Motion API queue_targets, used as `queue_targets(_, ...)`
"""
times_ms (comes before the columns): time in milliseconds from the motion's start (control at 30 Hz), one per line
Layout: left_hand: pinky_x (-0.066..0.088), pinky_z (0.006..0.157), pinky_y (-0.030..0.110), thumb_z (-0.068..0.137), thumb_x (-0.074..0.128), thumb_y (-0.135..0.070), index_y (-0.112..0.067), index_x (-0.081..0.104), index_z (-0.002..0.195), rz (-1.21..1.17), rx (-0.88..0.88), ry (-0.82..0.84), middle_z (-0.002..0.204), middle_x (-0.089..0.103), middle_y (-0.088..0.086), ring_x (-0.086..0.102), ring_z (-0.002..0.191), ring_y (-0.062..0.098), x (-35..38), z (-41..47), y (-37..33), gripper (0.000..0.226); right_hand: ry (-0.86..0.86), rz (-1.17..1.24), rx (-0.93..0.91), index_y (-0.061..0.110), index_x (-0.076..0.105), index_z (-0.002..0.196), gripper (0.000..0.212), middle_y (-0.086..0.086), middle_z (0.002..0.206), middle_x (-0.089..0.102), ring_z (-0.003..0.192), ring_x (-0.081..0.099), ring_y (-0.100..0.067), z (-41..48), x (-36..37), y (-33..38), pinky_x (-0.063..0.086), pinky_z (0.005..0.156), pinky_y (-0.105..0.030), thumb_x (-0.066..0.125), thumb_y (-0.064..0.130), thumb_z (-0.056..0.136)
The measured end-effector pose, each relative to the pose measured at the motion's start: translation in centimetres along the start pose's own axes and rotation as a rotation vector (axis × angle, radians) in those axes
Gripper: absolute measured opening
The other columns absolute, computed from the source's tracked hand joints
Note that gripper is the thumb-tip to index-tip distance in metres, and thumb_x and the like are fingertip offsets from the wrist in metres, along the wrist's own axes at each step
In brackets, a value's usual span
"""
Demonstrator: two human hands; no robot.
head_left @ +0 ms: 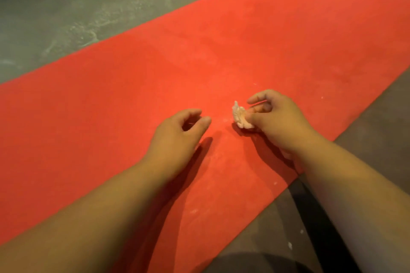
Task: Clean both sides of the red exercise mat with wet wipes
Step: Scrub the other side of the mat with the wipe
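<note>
Wipe (240,116) crumpled small, pinched in my right hand (277,122) fingers and touching the red mat (244,40), which lies flat on the floor (66,6); bunched, I judge, for scrubbing one spot. Left hand (177,137) nearby, fingers loosely curled, holding nothing.

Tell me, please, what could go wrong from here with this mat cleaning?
The crumpled white wet wipe, pinched in the right hand, is bunched small, so strokes may miss parts of the red exercise mat. It may be shedding: white crumbs lie near the mat's edge. The dusty grey floor could soil the wiped side once flipped.
</note>
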State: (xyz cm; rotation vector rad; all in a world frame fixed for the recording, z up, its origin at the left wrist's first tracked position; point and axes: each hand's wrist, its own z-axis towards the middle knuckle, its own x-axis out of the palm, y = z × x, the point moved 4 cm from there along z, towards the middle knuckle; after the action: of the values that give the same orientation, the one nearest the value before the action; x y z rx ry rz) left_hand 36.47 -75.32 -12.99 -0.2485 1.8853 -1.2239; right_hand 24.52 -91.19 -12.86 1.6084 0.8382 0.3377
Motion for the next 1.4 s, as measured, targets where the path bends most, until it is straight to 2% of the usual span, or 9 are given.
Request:
queue_targets(67,0.048,0.062,0.019,0.086,0.068,-0.031,-0.021,0.064,0.117,-0.322,-0.165,0.133,0.102,0.07,-0.001,0.064,0.076,0.006,2.0,-0.2,-1.4,0.033,0.034,0.258,0.076,0.013,0.057,0.092,0.028,-0.016,0.078,0.061,0.065,0.063,-0.028,-1.0,0.1,-0.2,0.055,0.07,-0.047,0.056,-0.014,0.083)
queue_targets(167,0.045,0.05,0.015,0.085,0.07,-0.018,-0.009,0.069,0.11,-0.45,-0.203,0.199,0.087,0.07,0.008,0.061,0.062,0.007,3.4,-0.7,-2.5,0.026,0.042,0.353,0.074,0.009,0.058,0.094,0.024,-0.012,0.074,0.063,0.061,0.064,-0.026,-2.2,0.1,-0.2,0.056,0.064,-0.042,0.059,-0.012,0.083)
queue_targets(400,0.04,0.045,0.019,0.086,0.069,-0.011,-0.012,0.067,0.075,-0.405,-0.189,0.194,0.059,0.061,0.002,0.051,0.044,0.01,4.1,-1.3,-4.1,0.011,0.066,0.383,0.115,-0.001,0.065,0.104,0.019,-0.019,0.095,0.07,0.08,0.069,-0.024,-4.0,-0.6,-1.1,0.057,0.077,-0.032,0.059,-0.005,0.087)
queue_targets(567,0.045,0.055,0.029,0.094,0.059,-0.012,-0.012,0.059,0.077,-0.414,-0.217,0.169,0.06,0.063,0.005,0.055,0.049,0.016,3.6,-1.0,-4.3,0.017,0.004,0.368,0.135,0.005,0.068,0.085,0.018,-0.014,0.071,0.068,0.056,0.062,-0.018,-4.5,-1.2,-0.9,0.055,0.057,-0.026,0.057,-0.01,0.085)
queue_targets(800,0.053,0.061,0.03,0.096,0.055,-0.011,-0.015,0.055,0.081,-0.598,-0.248,0.167,0.067,0.065,0.004,0.057,0.055,0.012,4.5,-0.7,-5.0,0.015,0.025,0.43,0.178,0.012,0.066,0.088,0.02,-0.001,0.07,0.069,0.058,0.064,-0.013,-4.6,-1.2,-1.0,0.055,0.063,-0.028,0.052,-0.003,0.09)
queue_targets(1067,0.04,0.044,0.016,0.083,0.071,-0.012,-0.021,0.064,0.07,-0.14,0.193,-0.077,0.058,0.06,-0.01,0.05,0.045,0.0,2.7,-0.5,-6.7,0.017,-0.123,0.518,0.171,0.009,0.058,0.08,0.01,-0.007,0.065,0.065,0.054,0.062,-0.014,-3.7,-1.7,-1.0,0.048,0.046,-0.021,0.06,0.002,0.086)
queue_targets(1200,0.042,0.059,0.007,0.082,0.073,-0.009,-0.026,0.07,0.075,-0.041,0.288,0.055,0.079,0.066,-0.012,0.059,0.064,-0.006,3.6,-1.1,-6.5,0.019,0.008,0.666,0.173,0.004,0.066,0.093,0.008,-0.006,0.073,0.069,0.061,0.063,-0.013,-3.8,-0.3,-0.4,0.052,0.057,-0.02,0.063,0.003,0.086)
queue_targets(1267,0.04,0.068,0.006,0.084,0.068,-0.007,-0.026,0.073,0.089,0.018,0.286,0.042,0.085,0.067,-0.013,0.059,0.071,-0.007,3.4,-0.5,-5.5,0.02,-0.132,0.541,0.107,0.007,0.068,0.087,0.01,-0.007,0.069,0.068,0.056,0.062,-0.015,-3.3,-1.1,-0.5,0.05,0.052,-0.024,0.067,-0.001,0.081)
queue_targets(1400,0.029,0.104,0.017,0.092,0.057,-0.013,-0.018,0.063,0.125,0.492,0.302,-0.089,0.131,0.059,0.001,0.05,0.124,0.016,0.8,2.0,-1.3,0.034,-0.35,-0.372,-0.264,0.015,0.075,0.09,0.012,-0.001,0.089,0.068,0.079,0.065,-0.006,-0.8,-2.5,0.1,0.045,0.07,-0.016,0.064,0.012,0.086)
